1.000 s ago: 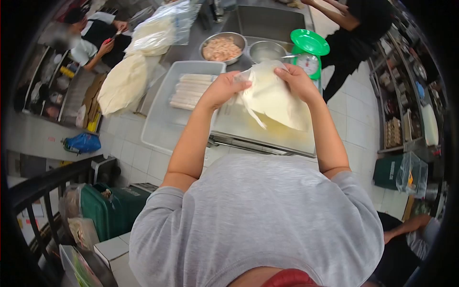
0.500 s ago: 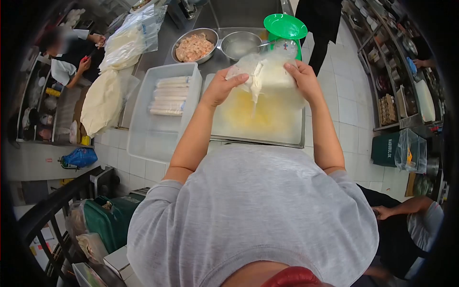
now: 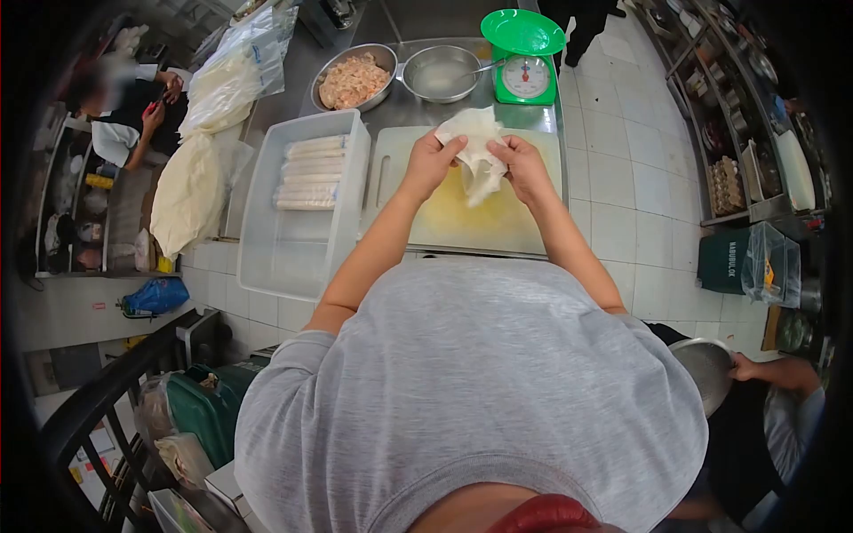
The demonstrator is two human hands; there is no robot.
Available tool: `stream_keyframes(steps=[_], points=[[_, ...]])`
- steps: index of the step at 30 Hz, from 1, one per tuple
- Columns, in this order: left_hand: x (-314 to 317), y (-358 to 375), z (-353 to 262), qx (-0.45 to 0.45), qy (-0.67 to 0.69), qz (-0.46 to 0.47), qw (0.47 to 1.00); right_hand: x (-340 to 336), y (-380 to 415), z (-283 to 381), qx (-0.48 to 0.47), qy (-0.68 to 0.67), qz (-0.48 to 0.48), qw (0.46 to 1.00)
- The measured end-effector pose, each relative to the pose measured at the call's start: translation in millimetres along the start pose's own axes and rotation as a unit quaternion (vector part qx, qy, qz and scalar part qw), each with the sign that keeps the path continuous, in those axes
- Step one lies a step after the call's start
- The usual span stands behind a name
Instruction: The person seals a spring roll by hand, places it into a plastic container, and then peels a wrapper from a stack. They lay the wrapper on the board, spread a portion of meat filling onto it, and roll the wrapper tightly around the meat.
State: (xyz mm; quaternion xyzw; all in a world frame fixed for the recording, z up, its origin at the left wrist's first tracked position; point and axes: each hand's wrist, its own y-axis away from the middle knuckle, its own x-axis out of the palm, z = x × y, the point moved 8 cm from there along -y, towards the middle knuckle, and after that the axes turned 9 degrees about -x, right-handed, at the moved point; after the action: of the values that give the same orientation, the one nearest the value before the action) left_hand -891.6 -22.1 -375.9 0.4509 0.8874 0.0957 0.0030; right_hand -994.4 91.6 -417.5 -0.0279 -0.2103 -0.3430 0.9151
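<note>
My left hand (image 3: 433, 163) and my right hand (image 3: 524, 167) are both closed on a thin, pale sheet that looks like a spring roll wrapper (image 3: 481, 149). Bunched and folded, the wrapper hangs between them with its lower end dangling. Beneath it lies a white cutting board (image 3: 418, 233), yellowish in the middle. Left of the board stands a clear plastic tub (image 3: 275, 253), with several pale rolls (image 3: 311, 174) lined up inside. Beyond it are a metal bowl (image 3: 391, 57) of pinkish ground filling (image 3: 355, 82) and a pan of cloudy liquid (image 3: 442, 75) with a utensil.
A green scale (image 3: 524, 78) stands at the table's back right corner. Pale wrapper stacks (image 3: 188, 195), partly in plastic, lie at left. One person (image 3: 124, 115) is at far left; another, lower right, holds a metal pan (image 3: 706, 373). Shelves (image 3: 711, 124) line the right.
My hands have come closer together, and the wrapper has gone from spread wide to bunched. The scale's dial is now uncovered. A metal pan has appeared in the lower right person's hand.
</note>
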Motion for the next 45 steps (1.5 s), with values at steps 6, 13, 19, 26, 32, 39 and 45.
stream_keyframes(steps=[6, 13, 19, 26, 32, 39, 45], points=[[-4, 2, 10, -0.014, -0.121, -0.008, 0.993, -11, 12, 9, -0.033, -0.008, -0.039, 0.999], [62, 56, -35, 0.254, -0.265, 0.167, 0.915, -9, 18, -4, -0.013, -0.287, 0.021, 0.958], [41, 68, -40, 0.195, -0.181, 0.098, 0.959, 11, 47, 27, -0.043, -0.051, 0.049, 0.997], [-59, 62, -9, -0.046, 0.021, -0.173, 0.984, 53, 44, 42, 0.052, -0.238, 0.06, 0.968], [-229, 55, -146, 0.151, -0.278, -0.341, 0.885, 76, 34, 48, 0.076, -0.199, 0.04, 0.976], [-483, -17, -271, 0.047, -0.474, -0.571, 0.669, 95, 14, 39, 0.034, -0.179, -0.034, 0.983], [-588, -170, -234, -0.16, -0.838, -0.118, 0.508, 148, -13, 52, -0.024, -0.1, -0.042, 0.994]])
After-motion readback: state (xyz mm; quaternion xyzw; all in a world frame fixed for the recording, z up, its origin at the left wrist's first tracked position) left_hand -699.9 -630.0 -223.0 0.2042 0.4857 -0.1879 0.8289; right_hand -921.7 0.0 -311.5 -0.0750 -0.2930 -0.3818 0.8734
